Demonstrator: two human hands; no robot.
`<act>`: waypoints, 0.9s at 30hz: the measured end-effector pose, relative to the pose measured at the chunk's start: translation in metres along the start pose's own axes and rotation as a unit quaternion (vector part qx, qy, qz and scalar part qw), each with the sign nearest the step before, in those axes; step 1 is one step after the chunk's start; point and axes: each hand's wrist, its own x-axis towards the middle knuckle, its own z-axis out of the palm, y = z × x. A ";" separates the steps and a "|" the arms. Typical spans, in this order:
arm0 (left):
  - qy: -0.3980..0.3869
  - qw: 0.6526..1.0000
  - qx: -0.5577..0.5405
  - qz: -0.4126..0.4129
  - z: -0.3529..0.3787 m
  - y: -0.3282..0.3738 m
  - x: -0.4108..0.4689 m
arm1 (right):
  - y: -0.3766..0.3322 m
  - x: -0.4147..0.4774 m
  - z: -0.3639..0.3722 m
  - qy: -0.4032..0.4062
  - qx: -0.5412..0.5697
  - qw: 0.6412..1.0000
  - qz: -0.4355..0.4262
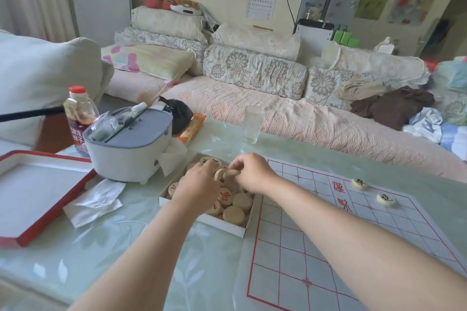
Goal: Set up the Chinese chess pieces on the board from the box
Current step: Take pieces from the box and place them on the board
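A shallow white box [222, 225] in the middle of the table holds several round wooden chess pieces [233, 214], some showing red characters. Both hands are over it. My left hand [197, 184] reaches down among the pieces with its fingers curled, and what it grips is hidden. My right hand [252, 171] pinches a wooden piece [231, 172] at its fingertips just above the box. To the right lies the white paper board [316, 247] with a red grid. Two pieces with black characters [360, 183] [386, 199] sit on its far right part.
A red-edged box lid [30, 199] lies at the left. A grey-and-white container [129, 144], a bottle [79, 118], crumpled tissues [96, 199] and a black bag [178, 113] crowd the far left. An empty glass [252, 124] stands behind the box. A sofa runs behind the table.
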 end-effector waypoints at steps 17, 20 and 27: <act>-0.023 0.873 -0.456 -0.170 -0.029 -0.002 -0.010 | -0.003 -0.006 0.013 0.021 -0.031 0.999 0.006; 0.000 0.904 -0.394 -0.167 -0.030 -0.013 -0.007 | -0.003 -0.005 0.020 0.004 -0.076 0.995 0.063; 0.049 0.947 -0.276 -0.155 -0.027 -0.019 -0.003 | -0.007 -0.004 0.032 0.050 -0.060 0.994 0.080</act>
